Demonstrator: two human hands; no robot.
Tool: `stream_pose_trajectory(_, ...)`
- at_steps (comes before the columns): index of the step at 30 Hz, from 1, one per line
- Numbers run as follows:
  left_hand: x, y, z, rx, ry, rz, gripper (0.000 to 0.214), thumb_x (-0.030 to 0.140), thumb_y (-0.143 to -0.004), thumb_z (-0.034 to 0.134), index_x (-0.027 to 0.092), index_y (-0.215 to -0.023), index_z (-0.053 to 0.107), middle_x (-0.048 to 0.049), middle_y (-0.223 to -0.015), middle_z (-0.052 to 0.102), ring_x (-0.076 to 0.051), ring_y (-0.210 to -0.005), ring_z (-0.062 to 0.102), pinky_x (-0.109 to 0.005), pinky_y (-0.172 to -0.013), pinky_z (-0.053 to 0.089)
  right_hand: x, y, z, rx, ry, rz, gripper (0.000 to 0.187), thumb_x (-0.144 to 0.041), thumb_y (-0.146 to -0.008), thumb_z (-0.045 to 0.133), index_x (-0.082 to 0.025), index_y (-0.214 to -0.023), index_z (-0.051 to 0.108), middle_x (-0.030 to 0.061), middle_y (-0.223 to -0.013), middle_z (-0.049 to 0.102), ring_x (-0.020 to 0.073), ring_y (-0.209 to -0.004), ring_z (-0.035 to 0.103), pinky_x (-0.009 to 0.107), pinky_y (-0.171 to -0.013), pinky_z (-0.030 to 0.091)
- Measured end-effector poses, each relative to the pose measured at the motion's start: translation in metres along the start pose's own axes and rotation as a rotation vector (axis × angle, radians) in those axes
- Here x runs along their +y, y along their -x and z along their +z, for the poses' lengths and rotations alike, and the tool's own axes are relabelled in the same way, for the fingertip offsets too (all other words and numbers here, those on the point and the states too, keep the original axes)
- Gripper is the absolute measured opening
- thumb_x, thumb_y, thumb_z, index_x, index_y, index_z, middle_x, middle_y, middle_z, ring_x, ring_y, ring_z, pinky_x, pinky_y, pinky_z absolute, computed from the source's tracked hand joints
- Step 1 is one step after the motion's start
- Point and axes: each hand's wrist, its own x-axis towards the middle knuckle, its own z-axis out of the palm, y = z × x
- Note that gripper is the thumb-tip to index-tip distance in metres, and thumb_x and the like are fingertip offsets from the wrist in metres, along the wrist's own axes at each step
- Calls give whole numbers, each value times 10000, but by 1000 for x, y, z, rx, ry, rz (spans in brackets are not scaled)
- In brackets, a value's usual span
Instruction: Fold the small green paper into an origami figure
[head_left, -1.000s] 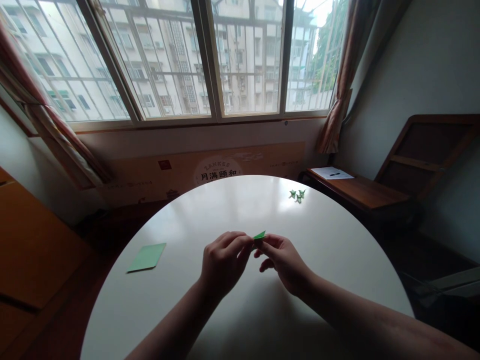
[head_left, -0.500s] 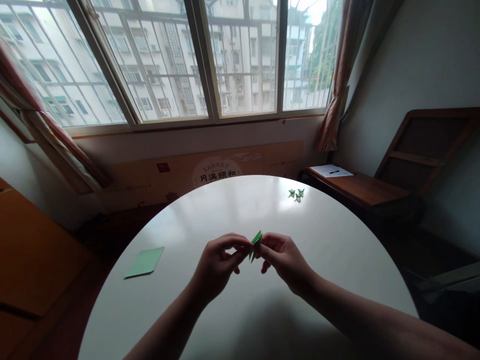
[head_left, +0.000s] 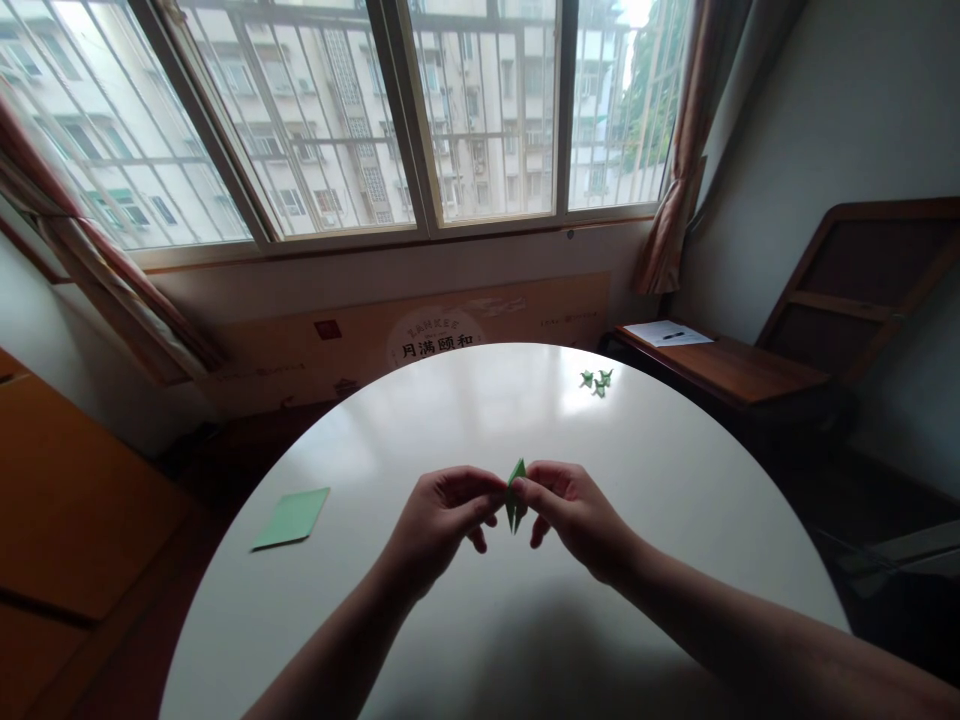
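Between my two hands, above the white round table (head_left: pixel 450 410), is a small folded green origami paper (head_left: pixel 514 505), a narrow diamond with a split lower end. My left hand (head_left: pixel 450 515) pinches its left side between thumb and forefinger. From the other side, the thumb and fingers of my right hand (head_left: pixel 574 510) grip it as well. The fingertips hide part of its middle. To the left lies a flat stack of square green paper (head_left: pixel 292 518). Three small folded green paper figures (head_left: pixel 598 382) sit together near the table's far right edge.
Beyond the table on the right stands a wooden chair (head_left: pixel 772 370) with a white sheet (head_left: pixel 667 333) and a pen on its seat. A printed cardboard panel (head_left: pixel 525 310) leans below the barred window. An orange cabinet (head_left: pixel 52 500) is at the left.
The folded paper has turned from a slant to nearly upright, its lower points now side by side. Both hands keep their pinch on it. The view has shifted slightly.
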Motion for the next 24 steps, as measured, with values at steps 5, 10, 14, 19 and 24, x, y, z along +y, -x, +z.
stream_pose_trajectory(5, -1, 1, 0, -30, 21, -13, 122, 198, -667, 767, 142, -775, 778, -53, -672, 694, -149, -613, 595, -190, -410, 480, -1, -2, -1, 11, 52, 9, 370, -491, -889, 643, -142, -790, 715, 40, -711, 647, 151, -631, 594, 245, -484, 507)
stream_pose_trajectory(10, -3, 1, 2, -6, -17, 17, 143, 244, -687, 775, 138, -781, 770, -58, -685, 683, -155, -619, 586, -198, -401, 469, 1, -2, -2, 36, 103, -9, 377, -492, -896, 634, -141, -812, 743, 34, -691, 639, 145, -605, 581, 245, -475, 504)
stream_pose_trajectory(14, -5, -1, 4, 27, -20, 23, 169, 281, -688, 797, 137, -765, 753, -44, -656, 667, -147, -597, 574, -195, -392, 460, 4, -1, -3, 30, 142, -26, 369, -485, -901, 636, -143, -822, 752, 35, -689, 645, 150, -616, 595, 246, -488, 517)
stream_pose_trajectory(19, -9, -2, 3, 10, -26, 24, 184, 299, -698, 810, 139, -753, 734, -25, -644, 657, -125, -561, 551, -182, -382, 446, 5, -1, -2, 34, 202, -52, 346, -456, -912, 632, -144, -845, 766, 40, -687, 659, 151, -608, 596, 253, -492, 520)
stream_pose_trajectory(24, -7, -1, 1, 11, -29, 24, 179, 273, -702, 815, 136, -750, 710, -23, -663, 668, -123, -580, 572, -177, -404, 470, 0, 0, -3, 2, 215, -16, 291, -417, -875, 680, -148, -909, 787, 63, -770, 705, 177, -685, 623, 260, -506, 530)
